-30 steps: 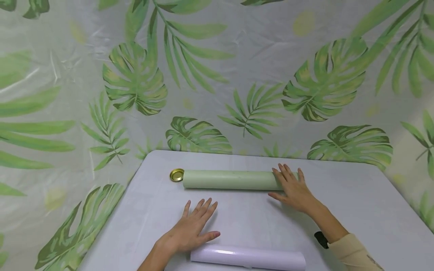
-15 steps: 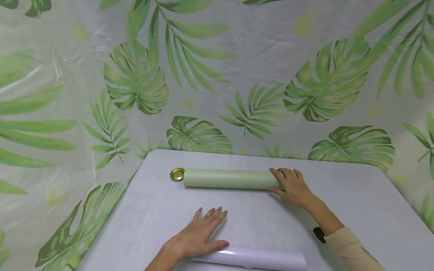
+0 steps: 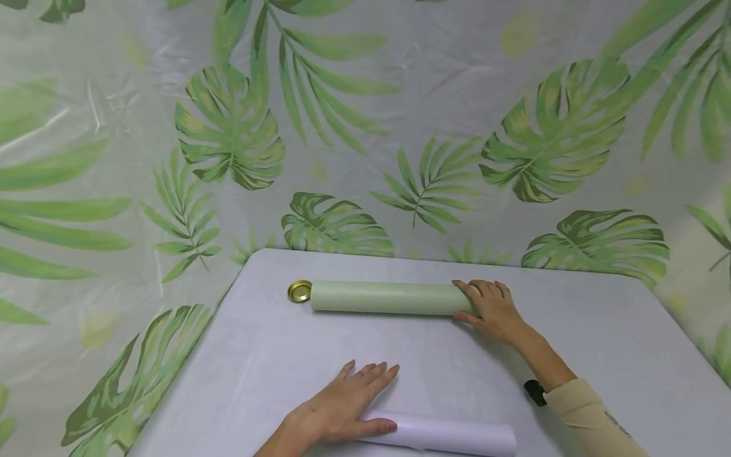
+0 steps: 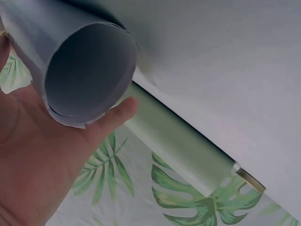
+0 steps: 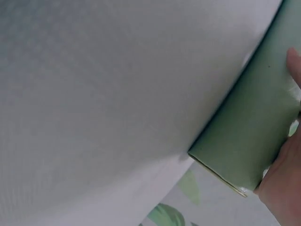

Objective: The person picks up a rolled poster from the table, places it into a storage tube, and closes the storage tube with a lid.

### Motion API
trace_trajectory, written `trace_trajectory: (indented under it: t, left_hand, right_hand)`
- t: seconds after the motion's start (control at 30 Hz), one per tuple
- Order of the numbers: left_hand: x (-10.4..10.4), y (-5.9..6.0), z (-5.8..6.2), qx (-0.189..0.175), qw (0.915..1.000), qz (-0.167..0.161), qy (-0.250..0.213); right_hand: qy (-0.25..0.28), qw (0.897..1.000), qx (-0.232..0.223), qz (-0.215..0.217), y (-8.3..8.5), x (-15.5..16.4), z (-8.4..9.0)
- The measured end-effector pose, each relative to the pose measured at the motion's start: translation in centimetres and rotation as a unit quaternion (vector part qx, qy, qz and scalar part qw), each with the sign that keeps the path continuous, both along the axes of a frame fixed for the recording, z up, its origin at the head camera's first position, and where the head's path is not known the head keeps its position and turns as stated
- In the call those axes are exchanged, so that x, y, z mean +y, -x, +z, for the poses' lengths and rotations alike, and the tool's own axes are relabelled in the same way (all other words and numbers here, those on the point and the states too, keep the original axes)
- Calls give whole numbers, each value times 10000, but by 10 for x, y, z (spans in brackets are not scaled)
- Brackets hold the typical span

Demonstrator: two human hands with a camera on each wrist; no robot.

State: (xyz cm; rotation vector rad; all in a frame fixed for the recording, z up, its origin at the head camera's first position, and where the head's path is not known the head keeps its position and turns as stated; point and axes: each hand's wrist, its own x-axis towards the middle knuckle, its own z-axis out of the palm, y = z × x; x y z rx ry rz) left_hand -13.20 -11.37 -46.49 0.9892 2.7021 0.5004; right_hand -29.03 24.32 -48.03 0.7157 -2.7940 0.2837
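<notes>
Toward the far side of the table lies a pale green roll (image 3: 382,298), set crosswise. My right hand (image 3: 493,311) grips its right end, fingers over the top and thumb on the near side; the right wrist view shows that end of the green roll (image 5: 235,141) beside the hand. A glossy lilac roll (image 3: 451,433) rests close to the near edge. Over its left end my left hand (image 3: 348,406) is spread, fingers straight and thumb lying along the roll. The left wrist view looks into the hollow end of the lilac roll (image 4: 91,70).
A small gold-coloured round lid (image 3: 299,291) lies at the green roll's left end. The white table (image 3: 268,355) reaches back to a hanging sheet (image 3: 434,114) printed with green leaves. A dark object (image 3: 535,393) is at the right wrist.
My right hand's fingers have curled down over the green roll. My left hand has moved right and nearer, onto the lilac roll. Both rolls have stayed in place.
</notes>
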Motion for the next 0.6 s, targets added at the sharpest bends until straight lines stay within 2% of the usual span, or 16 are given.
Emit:
trace_trajectory:
  t: [0.2, 0.43, 0.6]
  left_hand:
    - [8, -7, 1, 429, 9982, -272, 317]
    - [16, -12, 1, 1273, 9852, -859, 763]
    - [18, -14, -1, 1416, 9811, -1028, 824]
  right_hand:
    - [89, 9999, 65, -11, 0, -2, -1]
    - [200, 9997, 143, -35, 0, -2, -2]
    - [109, 9999, -12, -110, 0, -3, 0]
